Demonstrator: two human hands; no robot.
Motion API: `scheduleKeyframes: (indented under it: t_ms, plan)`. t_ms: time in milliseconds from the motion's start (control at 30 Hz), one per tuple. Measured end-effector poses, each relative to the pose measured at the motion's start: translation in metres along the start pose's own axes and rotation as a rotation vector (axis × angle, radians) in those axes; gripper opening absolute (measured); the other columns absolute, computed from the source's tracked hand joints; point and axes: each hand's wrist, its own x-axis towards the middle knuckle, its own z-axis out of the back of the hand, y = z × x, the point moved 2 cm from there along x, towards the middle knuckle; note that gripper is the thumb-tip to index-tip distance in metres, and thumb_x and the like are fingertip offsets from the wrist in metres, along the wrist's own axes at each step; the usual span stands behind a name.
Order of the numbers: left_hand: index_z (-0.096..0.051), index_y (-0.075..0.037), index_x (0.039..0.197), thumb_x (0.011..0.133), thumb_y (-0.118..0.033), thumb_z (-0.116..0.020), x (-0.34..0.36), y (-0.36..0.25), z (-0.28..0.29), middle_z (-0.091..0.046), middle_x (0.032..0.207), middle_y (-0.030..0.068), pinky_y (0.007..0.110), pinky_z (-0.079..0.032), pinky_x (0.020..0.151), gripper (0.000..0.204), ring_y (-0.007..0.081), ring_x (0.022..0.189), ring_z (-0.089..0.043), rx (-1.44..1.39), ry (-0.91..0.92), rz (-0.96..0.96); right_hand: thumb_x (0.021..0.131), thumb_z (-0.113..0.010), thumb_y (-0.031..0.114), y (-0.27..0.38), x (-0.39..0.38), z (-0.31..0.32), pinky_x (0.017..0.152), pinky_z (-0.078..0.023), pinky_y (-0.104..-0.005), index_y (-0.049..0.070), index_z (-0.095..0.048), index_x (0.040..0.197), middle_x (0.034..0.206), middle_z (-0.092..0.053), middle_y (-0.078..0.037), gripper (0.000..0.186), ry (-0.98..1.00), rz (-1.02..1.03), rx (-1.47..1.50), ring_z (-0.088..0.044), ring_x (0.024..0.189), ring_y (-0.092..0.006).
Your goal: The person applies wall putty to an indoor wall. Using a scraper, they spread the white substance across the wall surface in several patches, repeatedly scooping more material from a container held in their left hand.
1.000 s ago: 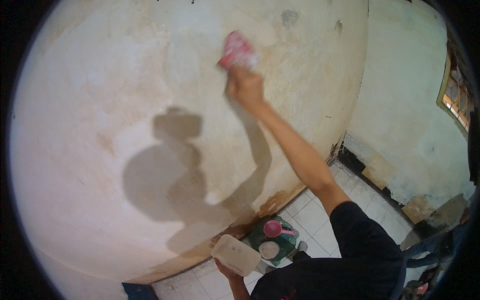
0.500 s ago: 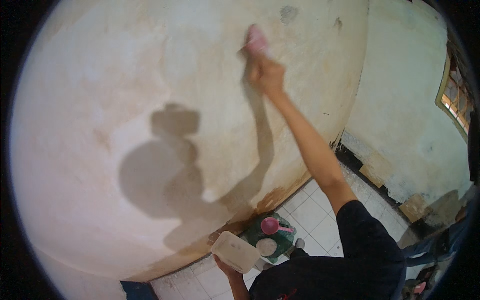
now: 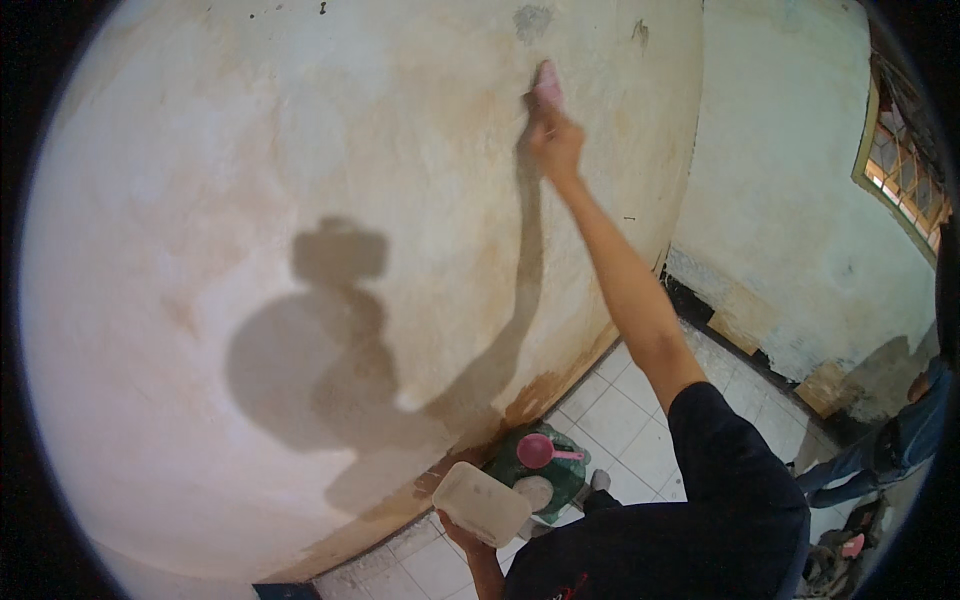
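Observation:
My right hand (image 3: 559,150) is stretched up to the stained cream wall (image 3: 420,150), its fingers closed round a pink flat scraper (image 3: 548,88). The scraper's blade lies close against the wall, beneath a grey patch; whether all of its edge touches cannot be made out. Low by the wall, my left hand (image 3: 462,535) grips an off-white rectangular plastic tub (image 3: 482,503) from below and the side. A little pale residue shows inside the tub. Beyond it, a pink dipper (image 3: 535,450) and a round whitish container (image 3: 536,492) rest on a green stool-like object (image 3: 507,462).
White floor tiles (image 3: 612,420) run along the wall's foot. To the right is a pale green wall (image 3: 790,150) with a barred window (image 3: 905,165). Another person in jeans (image 3: 880,445) is at the right edge, near a dark heap of things (image 3: 840,560).
My right hand and the scraper have moved to the right along the wall. The view has turned slightly right, bringing more of the other person into sight. My left hand still holds the tub.

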Motion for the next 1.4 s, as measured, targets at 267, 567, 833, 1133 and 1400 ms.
scheduleKeyframes:
  t_ms: [267, 567, 833, 1133, 1400]
  plan:
    - [-0.044, -0.010, 0.136, 0.095, -0.057, -0.039, 0.014, -0.011, -0.010, -0.052, 0.130, 0.0109, 0.049, -0.049, 0.093, 0.063, 0.0323, 0.113, -0.055, 0.025, 0.011, 0.049, 0.072, -0.061, -0.003, 0.145, -0.067, 0.035, 0.053, -0.049, -0.0327, -0.002, -0.068, 0.105, 0.068, -0.062, -0.017, 0.034, 0.269, 0.104, 0.303, -0.062, 0.056, -0.0245]
    - [-0.045, -0.013, 0.136, 0.096, -0.058, -0.037, 0.006, -0.003, -0.020, -0.056, 0.126, 0.0107, 0.049, -0.052, 0.090, 0.061, 0.0311, 0.110, -0.059, -0.043, -0.048, -0.055, 0.078, -0.056, 0.005, 0.048, -0.028, -0.003, 0.048, -0.045, -0.0374, 0.003, -0.068, 0.092, 0.063, -0.059, -0.015, 0.018, 0.185, -0.035, -0.019, -0.057, 0.050, -0.0267]
    - [-0.044, -0.012, 0.137, 0.095, -0.058, -0.037, 0.005, -0.005, -0.024, -0.054, 0.128, 0.0114, 0.049, -0.050, 0.092, 0.062, 0.0320, 0.113, -0.056, -0.018, -0.055, 0.008, 0.070, -0.065, -0.005, 0.180, -0.053, 0.045, 0.056, -0.051, -0.0357, -0.002, -0.065, 0.095, 0.075, -0.064, -0.015, 0.025, 0.289, 0.210, 0.306, -0.063, 0.062, -0.0295]
    - [-0.045, -0.011, 0.136, 0.096, -0.058, -0.034, 0.001, -0.004, -0.006, -0.056, 0.124, 0.0122, 0.049, -0.051, 0.089, 0.062, 0.0327, 0.108, -0.059, -0.135, -0.121, 0.041, 0.065, -0.061, -0.009, 0.154, -0.149, -0.006, 0.052, -0.049, -0.0377, -0.005, -0.064, 0.098, 0.072, -0.061, -0.016, 0.033, 0.419, 0.208, 0.249, -0.061, 0.060, -0.0297]
    - [-0.044, -0.010, 0.136, 0.097, -0.058, -0.034, 0.002, -0.007, -0.002, -0.055, 0.125, 0.0132, 0.048, -0.052, 0.090, 0.062, 0.0322, 0.108, -0.058, -0.071, -0.075, 0.035, 0.080, -0.064, -0.002, 0.108, -0.055, 0.050, 0.056, -0.050, -0.0272, 0.001, -0.069, 0.111, 0.087, -0.071, -0.019, 0.031, 0.006, 0.003, -0.010, -0.069, 0.065, -0.0182]
